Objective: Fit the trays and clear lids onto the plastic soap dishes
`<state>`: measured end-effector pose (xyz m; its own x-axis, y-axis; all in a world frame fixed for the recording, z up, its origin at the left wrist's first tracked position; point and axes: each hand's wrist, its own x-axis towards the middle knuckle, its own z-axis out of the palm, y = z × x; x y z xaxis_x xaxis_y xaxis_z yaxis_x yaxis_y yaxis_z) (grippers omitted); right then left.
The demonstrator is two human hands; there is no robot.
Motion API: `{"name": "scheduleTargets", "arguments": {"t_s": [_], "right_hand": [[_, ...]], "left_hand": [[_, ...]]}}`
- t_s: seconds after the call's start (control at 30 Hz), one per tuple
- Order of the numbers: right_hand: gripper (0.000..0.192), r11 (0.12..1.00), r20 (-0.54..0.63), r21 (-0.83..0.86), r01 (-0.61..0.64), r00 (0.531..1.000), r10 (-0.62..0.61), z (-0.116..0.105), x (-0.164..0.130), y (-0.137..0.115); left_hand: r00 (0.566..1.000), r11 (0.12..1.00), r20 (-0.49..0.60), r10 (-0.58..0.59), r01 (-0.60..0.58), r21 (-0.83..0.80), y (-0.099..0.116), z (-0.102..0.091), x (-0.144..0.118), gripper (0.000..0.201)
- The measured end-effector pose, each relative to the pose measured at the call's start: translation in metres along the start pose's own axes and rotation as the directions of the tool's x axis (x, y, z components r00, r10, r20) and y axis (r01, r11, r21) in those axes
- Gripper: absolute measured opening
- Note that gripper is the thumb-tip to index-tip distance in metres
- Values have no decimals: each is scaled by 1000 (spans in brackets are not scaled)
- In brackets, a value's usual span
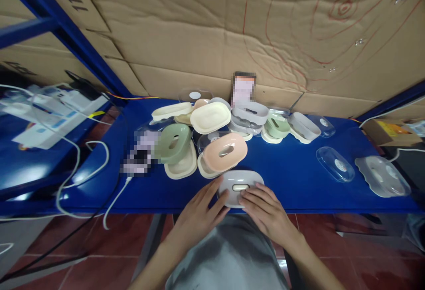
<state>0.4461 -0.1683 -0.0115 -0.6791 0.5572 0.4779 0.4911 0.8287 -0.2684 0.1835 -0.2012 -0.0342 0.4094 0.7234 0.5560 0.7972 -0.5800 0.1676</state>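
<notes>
Both hands on a pale grey oval plastic soap-dish part with a slot in its middle (239,187), at the near edge of the blue table (292,179). Left hand (198,212) flat, fingers spread along the dish's left rim, grip loose and pressing rather than pinching. Right hand (265,212) fingers laid over the right rim and near side, also spread, nothing pinched between them.

Just beyond the fingertips: peach oval slotted tray on a cream base (225,152), touching or nearly touching the grey part. Further left of the left hand: sage green slotted tray on a cream base (173,143). Beyond those, a heap of cream, grey and green dishes (232,119). Well to the right of the right hand: clear oval plastic lids (335,164).

Risks, judged: grey part overhangs the table edge, so uneven pressing could tip it off onto the lap or floor; a forward shove could knock the peach stack.
</notes>
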Motion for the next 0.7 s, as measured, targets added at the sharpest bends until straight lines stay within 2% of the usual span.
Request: {"name": "scheduleTargets", "arguments": {"t_s": [0.1, 0.2, 0.3, 0.4, 0.5, 0.6, 0.7], "right_hand": [[33, 999, 26, 38, -12, 1000, 11, 1, 1, 0], [29, 998, 26, 58, -32, 999, 30, 1, 1, -1], [30, 999, 21, 32, -15, 1000, 14, 1, 1, -2], [34, 1000, -11, -14, 10, 1000, -10, -3, 9, -1], [43, 1000, -25, -26, -14, 1000, 14, -7, 31, 5], [47, 996, 13, -41, -84, 996, 84, -8, 62, 15], [36, 992, 20, -51, -114, 993, 115, -3, 87, 24]], "left_hand": [[999, 994, -14, -41, 39, -106, 0, -5, 1, 34], [980, 956, -89, -180, 153, -249, -9, -16, 8, 26], [933, 941, -165, -318, 291, -171, -31, -24, 24, 41], [950, 951, -56, -309, 308, -21, -56, -21, 43, 57], [961, 962, 38, -275, 274, 20, -74, -11, 57, 67], [961, 964, 80, -264, 262, 38, -79, -3, 64, 66], [959, 964, 101, -266, 265, 31, -79, -1, 66, 58]]}}
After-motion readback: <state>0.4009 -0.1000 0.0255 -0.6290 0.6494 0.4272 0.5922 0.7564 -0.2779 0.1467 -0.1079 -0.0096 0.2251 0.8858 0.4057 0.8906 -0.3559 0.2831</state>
